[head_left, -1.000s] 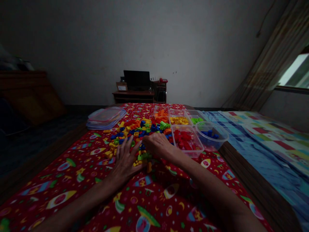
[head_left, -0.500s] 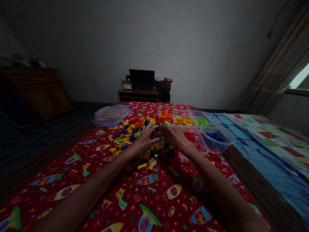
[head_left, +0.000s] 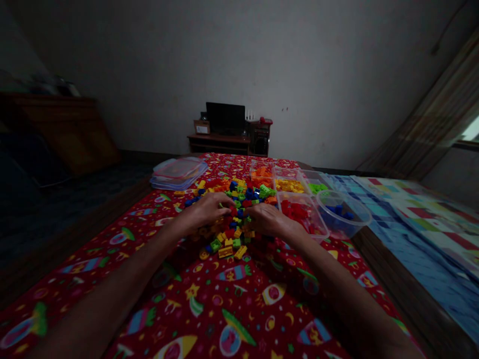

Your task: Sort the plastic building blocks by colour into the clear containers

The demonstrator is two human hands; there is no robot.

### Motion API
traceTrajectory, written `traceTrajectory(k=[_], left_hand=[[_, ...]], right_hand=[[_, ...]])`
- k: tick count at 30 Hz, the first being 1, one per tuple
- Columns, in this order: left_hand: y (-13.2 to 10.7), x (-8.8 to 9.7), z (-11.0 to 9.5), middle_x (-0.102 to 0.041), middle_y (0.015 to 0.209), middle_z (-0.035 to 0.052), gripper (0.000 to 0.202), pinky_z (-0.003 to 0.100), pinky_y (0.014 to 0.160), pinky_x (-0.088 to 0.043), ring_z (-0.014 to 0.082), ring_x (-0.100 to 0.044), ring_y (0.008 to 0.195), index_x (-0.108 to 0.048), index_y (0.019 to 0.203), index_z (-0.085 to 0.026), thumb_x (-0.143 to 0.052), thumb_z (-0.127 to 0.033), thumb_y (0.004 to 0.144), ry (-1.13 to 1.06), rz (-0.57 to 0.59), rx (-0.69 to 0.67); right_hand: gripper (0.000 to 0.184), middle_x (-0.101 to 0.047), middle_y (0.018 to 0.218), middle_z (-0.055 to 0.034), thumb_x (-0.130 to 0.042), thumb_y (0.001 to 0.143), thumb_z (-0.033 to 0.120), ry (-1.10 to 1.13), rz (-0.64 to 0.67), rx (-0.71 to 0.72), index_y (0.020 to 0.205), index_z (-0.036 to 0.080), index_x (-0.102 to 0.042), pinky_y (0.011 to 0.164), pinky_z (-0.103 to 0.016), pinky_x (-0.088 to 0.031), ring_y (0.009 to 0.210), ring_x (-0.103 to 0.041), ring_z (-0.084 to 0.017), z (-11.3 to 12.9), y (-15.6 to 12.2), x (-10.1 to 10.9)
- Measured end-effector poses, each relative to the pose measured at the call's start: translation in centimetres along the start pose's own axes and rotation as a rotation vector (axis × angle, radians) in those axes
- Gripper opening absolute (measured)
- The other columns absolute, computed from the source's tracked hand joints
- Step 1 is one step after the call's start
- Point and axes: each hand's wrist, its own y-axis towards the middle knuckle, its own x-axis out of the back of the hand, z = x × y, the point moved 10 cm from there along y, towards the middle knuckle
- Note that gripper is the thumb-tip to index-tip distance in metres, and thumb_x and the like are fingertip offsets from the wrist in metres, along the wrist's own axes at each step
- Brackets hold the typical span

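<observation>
A heap of small coloured building bricks (head_left: 232, 205) lies on a red patterned cloth (head_left: 232, 304). My left hand (head_left: 206, 210) rests palm down on the left side of the heap, fingers curled over bricks. My right hand (head_left: 268, 220) lies on the right side, fingers bent down onto the bricks. The two hands nearly meet over the middle of the heap. What the fingers hold, if anything, is hidden. Just right of my right hand stands a clear tub of red bricks (head_left: 304, 213).
Clear tubs hold orange (head_left: 261, 174), yellow (head_left: 288, 186) and green bricks (head_left: 317, 187); a round tub holds blue bricks (head_left: 342, 214). Stacked plastic lids (head_left: 178, 171) lie at the far left. A checked blue mat (head_left: 407, 224) lies to the right, and a low desk with a screen (head_left: 225, 130) stands at the wall.
Both hands reached further into the heap, then drew back towards me, curling over bricks. The left hand, flat and spread a second ago, is now cupped. Bricks have shifted nearer.
</observation>
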Motion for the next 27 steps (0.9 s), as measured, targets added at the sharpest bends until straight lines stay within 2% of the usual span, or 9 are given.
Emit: traceTrajectory(k=[3, 6, 10, 15, 20, 24, 27], left_hand=[[0.0, -1.7, -1.5, -0.069, 0.091, 0.0062, 0.021, 0.031, 0.082, -0.048, 0.0217, -0.062, 0.088, -0.072, 0.088, -0.020, -0.058, -0.022, 0.072, 0.099, 0.004, -0.102], [0.2, -1.5, -1.3, -0.069, 0.087, 0.0052, 0.018, 0.031, 0.081, -0.048, 0.0212, -0.063, 0.086, -0.071, 0.085, -0.020, -0.058, -0.022, 0.073, 0.066, -0.050, -0.075], [0.4, -0.3, 0.5, -0.072, 0.089, 0.0025, 0.026, 0.032, 0.081, -0.051, 0.0202, -0.065, 0.083, -0.070, 0.091, -0.020, -0.060, -0.034, 0.072, -0.225, -0.133, 0.075], [0.5, -1.7, 1.2, -0.072, 0.084, 0.0031, 0.045, 0.032, 0.074, -0.054, 0.0219, -0.067, 0.082, -0.068, 0.095, -0.016, -0.071, -0.045, 0.061, -0.666, -0.064, 0.194], [0.3, -2.6, 0.6, -0.070, 0.081, 0.0019, 0.048, 0.031, 0.074, -0.054, 0.0185, -0.067, 0.077, -0.062, 0.101, -0.016, -0.072, -0.043, 0.063, -0.862, -0.085, 0.211], [0.6, -2.9, 0.0, -0.071, 0.085, 0.0039, 0.044, 0.033, 0.073, -0.054, 0.0195, -0.067, 0.077, -0.062, 0.097, -0.015, -0.070, -0.042, 0.063, -0.821, -0.097, 0.156], [0.7, -1.7, -0.1, -0.072, 0.091, 0.0052, 0.033, 0.033, 0.076, -0.053, 0.0206, -0.066, 0.082, -0.066, 0.092, -0.016, -0.063, -0.040, 0.070, -0.577, -0.152, 0.089]], right_hand=[[0.027, -0.064, 0.097, -0.0101, -0.061, 0.084, 0.023, -0.018, 0.029, 0.016, 0.110, 0.014, -0.062, 0.077, -0.026, -0.039, 0.091, -0.056, -0.017, 0.5, -0.1, -0.8], [0.025, -0.064, 0.093, -0.0095, -0.059, 0.084, 0.020, -0.031, 0.010, 0.007, 0.108, 0.013, -0.062, 0.074, -0.026, -0.039, 0.087, -0.056, -0.017, 0.3, 0.0, -0.2], [0.031, -0.062, 0.096, -0.0090, -0.056, 0.084, 0.016, 0.008, -0.107, -0.007, 0.114, 0.014, -0.057, 0.073, -0.026, -0.039, 0.086, -0.055, -0.016, -0.8, 0.0, 1.5], [0.035, -0.063, 0.095, -0.0098, -0.056, 0.082, 0.015, 0.022, -0.157, -0.022, 0.117, 0.013, -0.055, 0.071, -0.028, -0.038, 0.082, -0.055, -0.018, -1.5, 0.2, 1.8], [0.038, -0.065, 0.095, -0.0097, -0.056, 0.086, 0.021, 0.103, -0.181, 0.033, 0.123, 0.014, -0.053, 0.068, -0.026, -0.038, 0.076, -0.055, -0.015, -0.7, 0.4, 1.7], [0.034, -0.066, 0.091, -0.0097, -0.057, 0.087, 0.022, 0.081, -0.186, 0.022, 0.120, 0.012, -0.057, 0.067, -0.025, -0.037, 0.074, -0.055, -0.014, -1.0, 0.3, 1.7], [0.031, -0.066, 0.090, -0.0098, -0.055, 0.088, 0.022, 0.067, -0.160, 0.001, 0.117, 0.013, -0.061, 0.067, -0.024, -0.036, 0.074, -0.055, -0.014, -1.3, 0.3, 1.8]])
